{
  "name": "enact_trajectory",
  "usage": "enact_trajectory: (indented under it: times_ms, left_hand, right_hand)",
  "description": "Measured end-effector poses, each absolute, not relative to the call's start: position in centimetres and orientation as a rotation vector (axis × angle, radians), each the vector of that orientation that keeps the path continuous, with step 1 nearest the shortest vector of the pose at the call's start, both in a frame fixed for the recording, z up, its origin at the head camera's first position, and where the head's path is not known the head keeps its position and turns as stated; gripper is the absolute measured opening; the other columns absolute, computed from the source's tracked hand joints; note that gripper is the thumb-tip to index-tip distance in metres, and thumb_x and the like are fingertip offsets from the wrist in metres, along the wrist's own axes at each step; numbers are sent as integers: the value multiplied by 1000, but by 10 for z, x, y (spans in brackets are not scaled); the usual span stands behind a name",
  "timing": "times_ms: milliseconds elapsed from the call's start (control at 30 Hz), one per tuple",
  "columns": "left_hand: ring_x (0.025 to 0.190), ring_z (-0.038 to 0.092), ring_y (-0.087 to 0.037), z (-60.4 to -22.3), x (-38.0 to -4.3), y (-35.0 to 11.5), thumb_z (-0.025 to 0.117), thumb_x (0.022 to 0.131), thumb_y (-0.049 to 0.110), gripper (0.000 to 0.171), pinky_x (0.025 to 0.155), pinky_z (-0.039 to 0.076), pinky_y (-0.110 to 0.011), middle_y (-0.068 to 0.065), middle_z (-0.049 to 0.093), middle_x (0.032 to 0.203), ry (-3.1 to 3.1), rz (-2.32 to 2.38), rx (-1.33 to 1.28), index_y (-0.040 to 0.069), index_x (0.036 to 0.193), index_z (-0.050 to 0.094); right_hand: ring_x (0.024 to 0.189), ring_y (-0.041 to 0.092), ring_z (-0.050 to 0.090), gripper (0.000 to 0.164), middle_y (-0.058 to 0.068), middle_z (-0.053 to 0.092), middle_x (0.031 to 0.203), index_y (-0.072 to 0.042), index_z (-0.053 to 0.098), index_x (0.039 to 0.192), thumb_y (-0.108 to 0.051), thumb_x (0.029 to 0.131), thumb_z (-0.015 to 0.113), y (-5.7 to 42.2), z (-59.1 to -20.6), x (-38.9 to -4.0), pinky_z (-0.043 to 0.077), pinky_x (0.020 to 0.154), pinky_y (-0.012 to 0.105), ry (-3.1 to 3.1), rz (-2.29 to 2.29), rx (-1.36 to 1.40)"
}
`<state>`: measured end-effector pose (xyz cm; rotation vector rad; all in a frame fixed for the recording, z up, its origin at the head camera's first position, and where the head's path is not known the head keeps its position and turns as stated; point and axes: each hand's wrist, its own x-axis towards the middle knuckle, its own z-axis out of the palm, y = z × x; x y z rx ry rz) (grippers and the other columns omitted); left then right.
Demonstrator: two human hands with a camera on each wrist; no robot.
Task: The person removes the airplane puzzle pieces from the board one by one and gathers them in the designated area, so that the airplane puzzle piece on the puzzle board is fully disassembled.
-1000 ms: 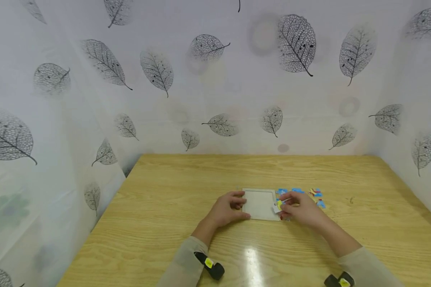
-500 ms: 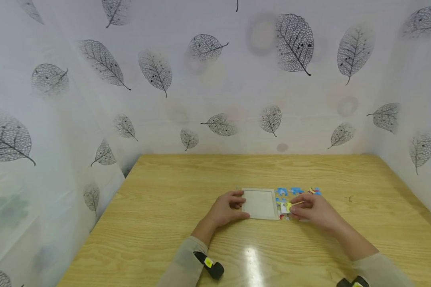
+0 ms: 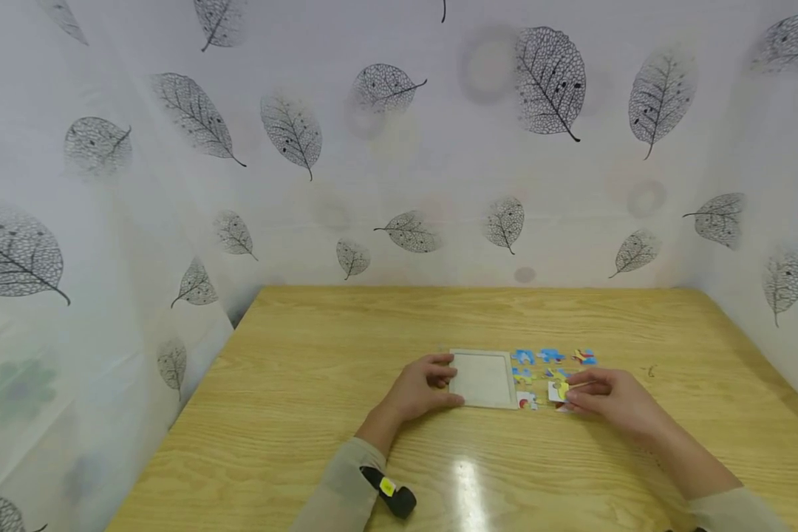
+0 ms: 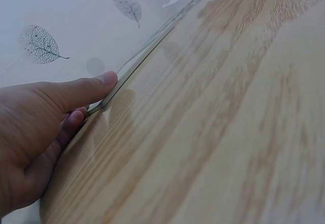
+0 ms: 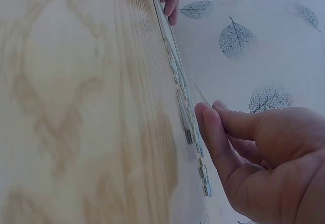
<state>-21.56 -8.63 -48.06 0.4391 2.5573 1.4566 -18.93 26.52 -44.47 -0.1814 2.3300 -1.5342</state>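
My left hand (image 3: 422, 388) holds a pale, shallow puzzle tray (image 3: 512, 384) by its left side. In the left wrist view the thumb (image 4: 104, 82) lies on the tray's edge, with curled fingers beside it. To the right of the tray, my right hand (image 3: 618, 399) pinches a white and yellow puzzle piece (image 3: 558, 391) between thumb and fingertips. That piece is raised above the other pieces, and in the right wrist view it is seen edge-on. Several blue, yellow and red puzzle pieces (image 3: 550, 356) lie beside the tray, some partly hidden by the held piece and hand.
The pieces and tray lie flat on a wood-grain table (image 3: 346, 332). A white curtain with a leaf print (image 3: 425, 170) stands behind the table and along its sides. A black strap device (image 3: 392, 495) sits on the left sleeve.
My right hand has moved right, away from the tray, carrying the pinched puzzle piece over the other pieces. My left hand and the tray have stayed in place.
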Motion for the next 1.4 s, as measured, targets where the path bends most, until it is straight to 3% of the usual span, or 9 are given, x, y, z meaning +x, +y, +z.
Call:
enact_trajectory:
  times_ms: [400,1000,1400]
  left_hand:
    - [98,60,-6,-482,-216,-87,88,77,25,55,84,50,-20,0,58,144,2551,1470,458,9,126,69]
    - [99,60,-8,-479,-216,-89,88,77,26,53,85,50,-22,2,56,146,2563,1453,458,10,124,71]
    - [100,60,-8,-477,-212,-87,87,78,27,51,87,49,-22,2,57,145,2573,1440,473,9,124,71]
  right_hand:
    - [92,11,71,48,15,65,112,21,46,130,-7,96,65,291,-446,-187,59,83,28,2302,-1576,-175]
    - [83,11,71,41,3,70,96,20,54,119,-8,93,70,307,-448,-188,60,78,28,2308,-1540,-19]
    - [73,9,68,48,4,73,90,11,66,115,-27,89,76,300,-441,-182,57,66,25,2618,-1180,-12]
